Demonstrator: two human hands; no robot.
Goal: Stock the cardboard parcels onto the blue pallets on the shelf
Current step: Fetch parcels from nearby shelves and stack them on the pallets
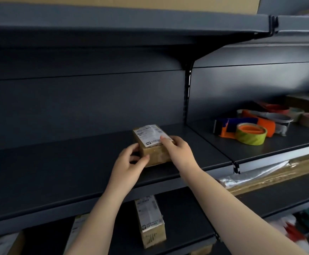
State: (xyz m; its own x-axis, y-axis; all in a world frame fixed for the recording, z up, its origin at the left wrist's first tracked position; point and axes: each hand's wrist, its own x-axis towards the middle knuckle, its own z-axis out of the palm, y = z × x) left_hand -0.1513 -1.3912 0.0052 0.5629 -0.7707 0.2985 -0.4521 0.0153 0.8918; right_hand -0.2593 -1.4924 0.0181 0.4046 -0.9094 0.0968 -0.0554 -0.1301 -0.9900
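The cardboard parcel (152, 144) is held at frame centre on the dark shelf (57, 172), left hand (129, 162) fingers curled on its near-left corner, right hand (175, 148) fingers gripping its right side; its long axis is directed toward the back panel.

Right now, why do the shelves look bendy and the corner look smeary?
Head view: the wide lens bows the upper shelf edge; the colourful items bottom right are smeared by blur; the parcel between both hands stays fairly sharp; the shelf back lies in dim shadow.
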